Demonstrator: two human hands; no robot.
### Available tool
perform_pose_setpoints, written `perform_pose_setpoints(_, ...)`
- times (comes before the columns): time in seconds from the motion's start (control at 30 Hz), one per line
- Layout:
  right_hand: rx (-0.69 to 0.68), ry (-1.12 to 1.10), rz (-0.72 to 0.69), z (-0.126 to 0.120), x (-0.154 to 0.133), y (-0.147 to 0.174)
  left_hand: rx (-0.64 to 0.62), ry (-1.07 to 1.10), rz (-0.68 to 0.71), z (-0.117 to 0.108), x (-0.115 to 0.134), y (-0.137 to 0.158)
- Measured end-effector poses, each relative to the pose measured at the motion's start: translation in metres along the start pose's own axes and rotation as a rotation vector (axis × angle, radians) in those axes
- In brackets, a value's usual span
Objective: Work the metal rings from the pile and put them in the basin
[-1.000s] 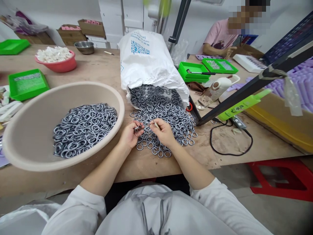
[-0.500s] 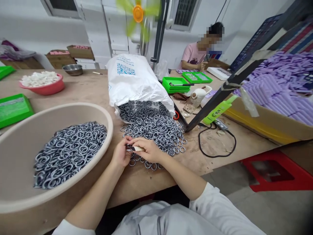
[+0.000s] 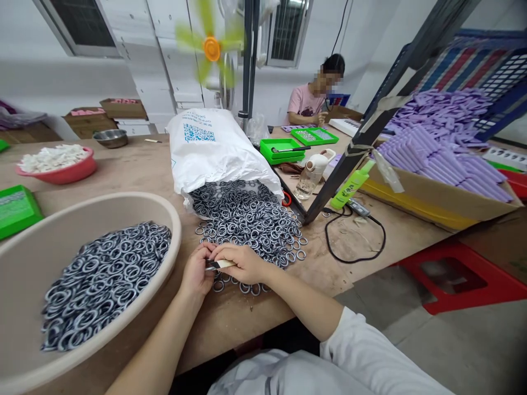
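Observation:
My right hand (image 3: 242,262) is closed around a small knife with a pale handle (image 3: 225,264); its dark end points left, toward my other hand. The fingers of my left hand (image 3: 198,270) are pinched together against the knife's tip, on what looks like a grey ring, mostly hidden by the fingers. Just beyond both hands, a heap of grey rings (image 3: 255,222) spills from the mouth of a white sack (image 3: 218,148) lying on its side. To the left, a large beige basin (image 3: 176,230) holds many similar rings (image 3: 111,280).
Left of the sack stands a red bowl (image 3: 84,167) of white pieces. A black post (image 3: 329,189), green bottle (image 3: 349,186), jug (image 3: 308,178) and looped cable (image 3: 356,260) are at right. A carton (image 3: 428,206) holds purple pieces. A person (image 3: 307,104) sits across the table.
The camera view has turned somewhat to the right and up, so the scene sits further left and lower. Both hands keep nearly the same grip in front of the heap.

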State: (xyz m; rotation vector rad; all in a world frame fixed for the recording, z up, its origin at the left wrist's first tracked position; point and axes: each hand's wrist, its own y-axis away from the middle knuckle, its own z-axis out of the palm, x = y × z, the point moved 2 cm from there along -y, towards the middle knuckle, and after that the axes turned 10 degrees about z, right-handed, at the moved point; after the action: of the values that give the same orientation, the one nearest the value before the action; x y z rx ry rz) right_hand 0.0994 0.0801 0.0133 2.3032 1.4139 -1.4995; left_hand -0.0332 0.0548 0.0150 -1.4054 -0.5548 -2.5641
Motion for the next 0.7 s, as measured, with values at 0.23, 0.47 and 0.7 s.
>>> perform_pose_setpoints(0.23,-0.028,0.035,0.025,-0.0002,-0.0021,-0.0001,0.057,0.074,-0.027,0.0036,0.0007,0.0037)
perform_pose_setpoints(0.47,-0.033,0.059,0.017,0.0007,-0.0037,0.0001,0.087,0.096,-0.08,0.0043,0.0006,0.006)
perform_pose_setpoints(0.7,0.085,-0.055,0.058,0.0015,0.0002,-0.0027,0.15,0.17,-0.169,0.0069,0.0044,0.0038)
